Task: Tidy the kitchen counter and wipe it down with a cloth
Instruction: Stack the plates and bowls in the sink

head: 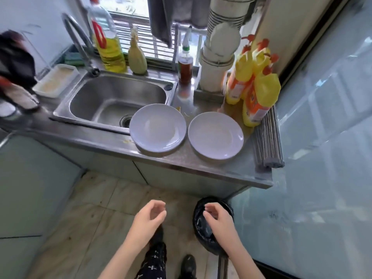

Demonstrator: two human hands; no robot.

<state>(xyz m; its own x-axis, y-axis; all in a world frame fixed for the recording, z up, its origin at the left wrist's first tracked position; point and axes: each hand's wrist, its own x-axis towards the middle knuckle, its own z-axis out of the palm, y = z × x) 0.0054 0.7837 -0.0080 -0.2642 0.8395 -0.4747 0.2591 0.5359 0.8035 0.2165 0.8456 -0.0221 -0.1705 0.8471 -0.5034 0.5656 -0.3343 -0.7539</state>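
bare forearms, dark trousers (155, 260) with small white marks, black shoe (188, 264)

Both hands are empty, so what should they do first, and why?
Probably lift the left plate off the counter. Both the left hand and right hand hang empty, low over the floor, and two white plates sit where the wiping must happen, with yellow crumbs between them.

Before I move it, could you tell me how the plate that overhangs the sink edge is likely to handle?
The left plate looks rigid and probably breakable, so it should lift flat. It sits partly over the sink rim, so a push leftward could tip it in. Its glossy surface may be slippery, and both hands look empty.
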